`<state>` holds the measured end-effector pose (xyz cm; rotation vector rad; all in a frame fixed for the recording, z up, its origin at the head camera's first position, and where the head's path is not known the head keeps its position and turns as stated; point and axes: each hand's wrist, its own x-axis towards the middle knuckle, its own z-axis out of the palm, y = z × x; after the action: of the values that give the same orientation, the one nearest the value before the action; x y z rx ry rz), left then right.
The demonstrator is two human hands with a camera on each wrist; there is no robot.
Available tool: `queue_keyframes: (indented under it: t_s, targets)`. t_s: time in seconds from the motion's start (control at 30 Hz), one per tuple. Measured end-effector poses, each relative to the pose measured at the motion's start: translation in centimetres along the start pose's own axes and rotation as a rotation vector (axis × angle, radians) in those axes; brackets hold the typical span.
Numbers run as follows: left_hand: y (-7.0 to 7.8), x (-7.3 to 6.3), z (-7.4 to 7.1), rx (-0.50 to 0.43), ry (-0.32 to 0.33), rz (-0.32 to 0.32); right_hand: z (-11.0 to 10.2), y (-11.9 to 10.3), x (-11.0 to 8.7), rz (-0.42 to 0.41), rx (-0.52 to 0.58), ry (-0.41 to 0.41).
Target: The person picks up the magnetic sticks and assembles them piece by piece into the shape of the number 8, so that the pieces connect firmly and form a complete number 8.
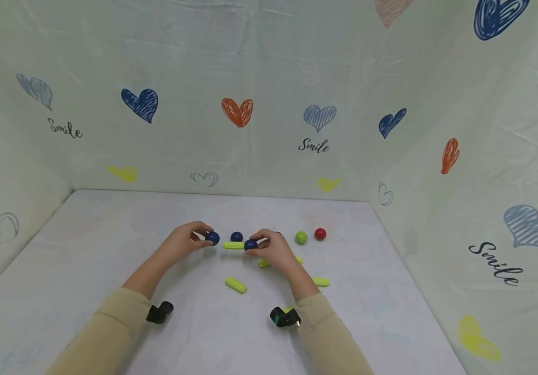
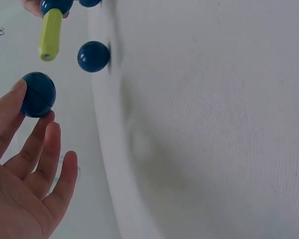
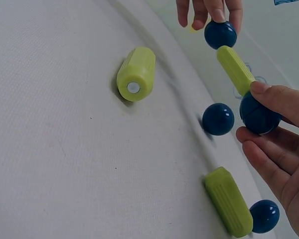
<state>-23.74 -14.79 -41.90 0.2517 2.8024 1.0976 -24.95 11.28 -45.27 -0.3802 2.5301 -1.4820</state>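
Note:
Up off the table, my left hand (image 1: 185, 239) pinches a dark blue ball (image 2: 38, 94) between thumb and fingertips. My right hand (image 1: 275, 250) pinches another blue ball (image 3: 259, 114) with a yellow-green ribbed rod (image 1: 233, 245) attached to it. The rod points left at the ball in my left hand; a small gap shows between them in the left wrist view. A round fitting shows in the rod's free end. Beyond the rod, a third blue ball (image 1: 236, 236) lies on the table. One more blue ball (image 3: 265, 216) is mostly hidden behind my right hand in the head view.
A green ball (image 1: 301, 237) and a red ball (image 1: 320, 234) lie to the right. One yellow-green rod (image 1: 236, 285) lies nearer me; others (image 1: 320, 282) are around my right forearm, partly covered. A printed curtain (image 1: 269, 156) stands behind the white table (image 1: 194, 333).

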Motion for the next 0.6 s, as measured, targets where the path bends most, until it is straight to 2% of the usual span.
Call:
queue_keyframes:
  t_s: [0.4, 0.6]
  targets:
    - [0.4, -0.4, 0.9, -0.096, 0.005, -0.035, 0.1, 0.0, 0.0, 0.001, 0.022, 0.002]
    - [0.4, -0.6, 1.2, -0.093, -0.022, -0.039, 0.2, -0.1, 0.1, 0.006, 0.012, 0.006]
